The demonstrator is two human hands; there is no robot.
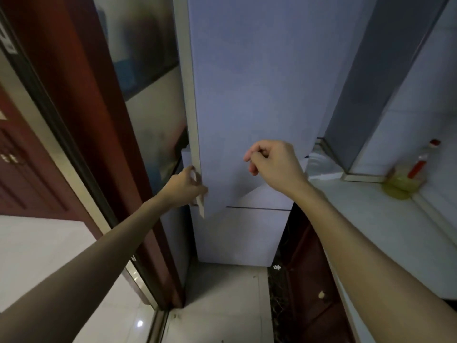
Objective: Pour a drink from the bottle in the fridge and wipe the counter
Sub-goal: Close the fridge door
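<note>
The fridge door (247,95) fills the centre, with a lower door (242,236) beneath it. The left hand (185,186) grips the fridge door's left edge, fingers curled round it. The right hand (272,164) hovers before the fridge door's lower face, fingers curled inward, holding nothing. Right of the fridge door runs the desk (371,219), carrying a yellow bottle (405,177) with a red cap. Left of the fridge door stands a red door frame (86,95).

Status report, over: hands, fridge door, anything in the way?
Left hand grips fridge door edge, door partly open. Right hand curled, holds nothing. Bottle not in sight. Nothing seen blocking door.
</note>
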